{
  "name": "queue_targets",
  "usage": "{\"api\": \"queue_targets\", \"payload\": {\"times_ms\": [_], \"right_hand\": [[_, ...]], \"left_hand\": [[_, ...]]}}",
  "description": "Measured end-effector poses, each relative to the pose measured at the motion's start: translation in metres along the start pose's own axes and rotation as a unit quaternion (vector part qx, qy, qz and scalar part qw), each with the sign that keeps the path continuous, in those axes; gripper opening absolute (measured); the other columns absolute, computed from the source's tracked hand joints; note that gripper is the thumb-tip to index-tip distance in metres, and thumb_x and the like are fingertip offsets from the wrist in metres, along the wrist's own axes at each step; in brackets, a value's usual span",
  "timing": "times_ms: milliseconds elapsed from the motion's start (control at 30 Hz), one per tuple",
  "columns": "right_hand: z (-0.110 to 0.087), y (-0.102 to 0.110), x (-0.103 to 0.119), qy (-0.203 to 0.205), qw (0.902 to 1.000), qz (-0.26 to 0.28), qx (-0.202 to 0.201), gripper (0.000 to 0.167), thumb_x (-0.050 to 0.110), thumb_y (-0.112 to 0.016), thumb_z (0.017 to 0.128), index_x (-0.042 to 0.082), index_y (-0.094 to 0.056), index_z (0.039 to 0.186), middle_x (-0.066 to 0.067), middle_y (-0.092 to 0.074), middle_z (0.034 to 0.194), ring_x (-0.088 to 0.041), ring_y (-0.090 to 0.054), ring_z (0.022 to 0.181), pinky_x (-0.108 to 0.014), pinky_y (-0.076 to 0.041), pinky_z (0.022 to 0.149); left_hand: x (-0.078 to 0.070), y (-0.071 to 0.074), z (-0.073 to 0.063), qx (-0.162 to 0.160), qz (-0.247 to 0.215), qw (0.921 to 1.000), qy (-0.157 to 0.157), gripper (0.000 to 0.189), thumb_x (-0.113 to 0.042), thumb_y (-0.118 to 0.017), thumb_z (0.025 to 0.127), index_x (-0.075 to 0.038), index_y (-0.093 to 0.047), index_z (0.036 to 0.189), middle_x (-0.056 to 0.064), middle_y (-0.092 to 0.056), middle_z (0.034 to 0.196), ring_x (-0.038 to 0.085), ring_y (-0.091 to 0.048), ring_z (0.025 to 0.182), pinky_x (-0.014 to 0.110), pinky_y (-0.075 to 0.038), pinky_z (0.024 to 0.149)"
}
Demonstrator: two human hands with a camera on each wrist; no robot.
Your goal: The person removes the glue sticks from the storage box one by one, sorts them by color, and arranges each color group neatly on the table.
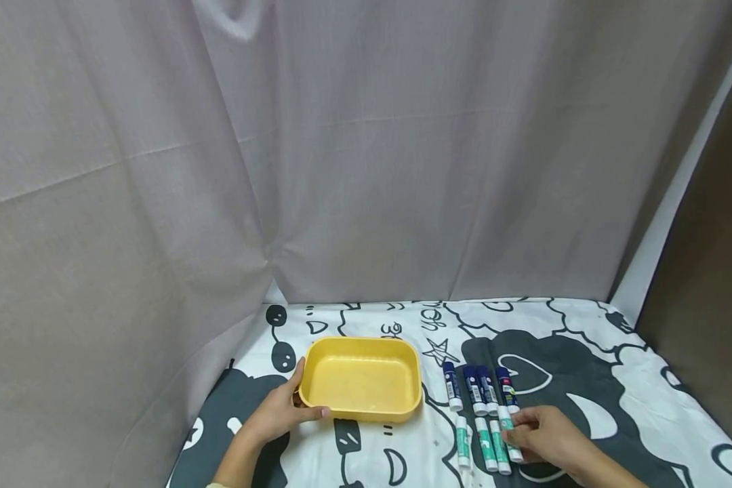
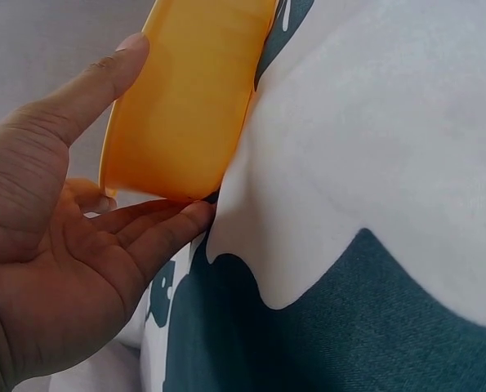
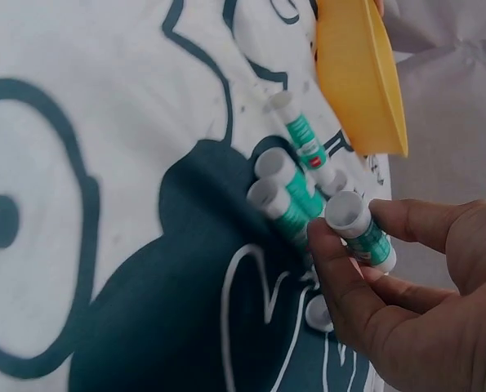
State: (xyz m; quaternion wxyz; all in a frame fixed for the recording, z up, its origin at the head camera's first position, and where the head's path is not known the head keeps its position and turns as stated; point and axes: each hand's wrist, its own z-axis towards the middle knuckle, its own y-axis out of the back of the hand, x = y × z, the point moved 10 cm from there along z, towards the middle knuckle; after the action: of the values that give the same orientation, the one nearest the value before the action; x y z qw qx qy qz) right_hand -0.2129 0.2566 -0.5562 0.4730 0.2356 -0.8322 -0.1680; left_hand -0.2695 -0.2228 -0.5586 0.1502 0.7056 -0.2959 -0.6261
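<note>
In the head view a yellow tray (image 1: 361,378) lies on the patterned cloth. My left hand (image 1: 283,407) holds its near-left corner, the thumb along the near wall and the fingers at the left side. The left wrist view shows fingertips (image 2: 198,214) touching low on the tray (image 2: 189,106). To the right, my right hand (image 1: 545,434) pinches a white glue stick with a green label (image 1: 510,434) between thumb and fingers. That glue stick (image 3: 358,229) appears slightly raised in the right wrist view, its hollow end toward the camera. Other green-label glue sticks (image 1: 486,444) lie beside it.
Several dark blue glue sticks with white ends (image 1: 472,390) lie in a row behind the green ones. Grey curtain (image 1: 372,203) hangs behind the cloth-covered surface (image 1: 396,318). A brown panel (image 1: 701,285) stands at the right.
</note>
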Motion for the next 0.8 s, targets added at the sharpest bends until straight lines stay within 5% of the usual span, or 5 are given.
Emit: {"api": "queue_targets", "payload": {"times_ms": [400,800], "right_hand": [[0.001,0.006,-0.032,-0.014,0.9984,-0.054,-0.008,0.03,0.011,-0.083,0.097,-0.012,-0.071,0.112,-0.012,-0.072,0.09,-0.02,-0.072,0.078,-0.036,-0.067,0.07],[0.006,0.007,-0.04,-0.011,0.9931,-0.105,-0.051,0.046,0.016,-0.092,0.089,-0.008,-0.061,0.114,-0.012,-0.065,0.083,-0.02,-0.069,0.068,-0.034,-0.061,0.062]], "left_hand": [[0.002,0.001,0.0,-0.002,0.002,1.0,0.003,0.138,-0.048,-0.102,0.078,-0.012,-0.015,0.179,0.021,-0.06,0.162,0.022,-0.065,0.116,0.056,-0.056,0.111],[0.003,0.001,0.0,-0.004,0.006,0.9999,0.008,0.138,-0.049,-0.101,0.078,-0.011,-0.015,0.178,0.02,-0.063,0.158,0.021,-0.065,0.115,0.051,-0.058,0.107]]}}
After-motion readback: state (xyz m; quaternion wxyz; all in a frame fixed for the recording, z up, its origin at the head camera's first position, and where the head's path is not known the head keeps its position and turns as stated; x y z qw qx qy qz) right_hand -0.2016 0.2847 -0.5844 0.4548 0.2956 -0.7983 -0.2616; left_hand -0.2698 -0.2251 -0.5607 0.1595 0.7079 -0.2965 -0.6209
